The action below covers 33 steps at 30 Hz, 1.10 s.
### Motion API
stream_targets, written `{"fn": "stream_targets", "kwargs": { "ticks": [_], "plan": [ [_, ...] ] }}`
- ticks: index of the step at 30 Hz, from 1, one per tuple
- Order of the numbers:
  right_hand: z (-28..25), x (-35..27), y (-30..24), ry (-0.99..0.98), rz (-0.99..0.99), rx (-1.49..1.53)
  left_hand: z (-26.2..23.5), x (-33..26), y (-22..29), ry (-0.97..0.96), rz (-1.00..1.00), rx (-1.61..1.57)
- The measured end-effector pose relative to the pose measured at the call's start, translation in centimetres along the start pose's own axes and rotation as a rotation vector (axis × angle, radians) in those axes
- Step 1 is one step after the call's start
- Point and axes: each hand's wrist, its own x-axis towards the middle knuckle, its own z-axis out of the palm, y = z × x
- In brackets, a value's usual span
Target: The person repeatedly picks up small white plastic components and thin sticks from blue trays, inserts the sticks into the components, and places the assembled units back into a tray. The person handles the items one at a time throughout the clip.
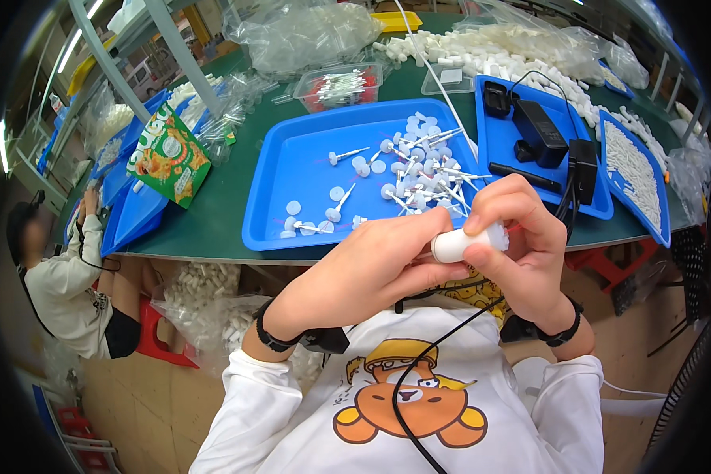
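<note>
Both hands meet over my lap, just in front of the table edge. My left hand (371, 265) holds the smooth end of a short white plastic cylinder (454, 245). My right hand (521, 237) pinches the other end, which is ribbed like a small gear. Beyond the hands lies a blue tray (292, 170) on the green table (221, 205), holding several white pins with round heads (426, 170) and loose white discs.
A second blue tray (502, 150) holds black adapters and a cable. A third (636, 174) at the right carries white parts. A heap of white cylinders (482, 47), clear bags and a green snack bag (170, 154) lie farther back. Another person (63, 276) sits at the left.
</note>
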Motion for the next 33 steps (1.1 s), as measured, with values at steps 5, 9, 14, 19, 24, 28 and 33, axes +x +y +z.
{"fn": "stream_targets", "kwargs": {
  "ticks": [5, 9, 14, 19, 24, 28, 33],
  "plan": [
    [0.5, -0.3, -0.1, 0.061, -0.006, -0.051, 0.0, -0.3, 1.0, -0.06, -0.129, -0.147],
    [-0.2, 0.2, -0.1, -0.052, -0.008, -0.065, 0.0, -0.9, 1.2, -0.115, -0.188, -0.158],
    [-0.6, 0.4, 0.7, -0.142, 0.032, -0.103, 0.4, -0.8, 0.7, -0.151, -0.205, -0.181],
    [0.0, 0.0, 1.8, -0.077, 0.069, -0.108, 0.6, -0.8, 0.4, -0.101, -0.202, -0.324],
    [0.1, 0.2, 0.9, -0.087, 0.008, -0.12, 0.5, -0.9, 0.8, -0.139, -0.253, -0.794],
    [-0.2, 0.4, 0.1, -0.126, 0.056, 0.001, -0.1, -0.5, 1.0, -0.233, -0.292, -0.88],
    [-0.7, 0.9, -0.7, -0.187, 0.112, 0.052, 0.2, -0.6, 1.4, -0.211, -0.285, -0.855]
  ]
}}
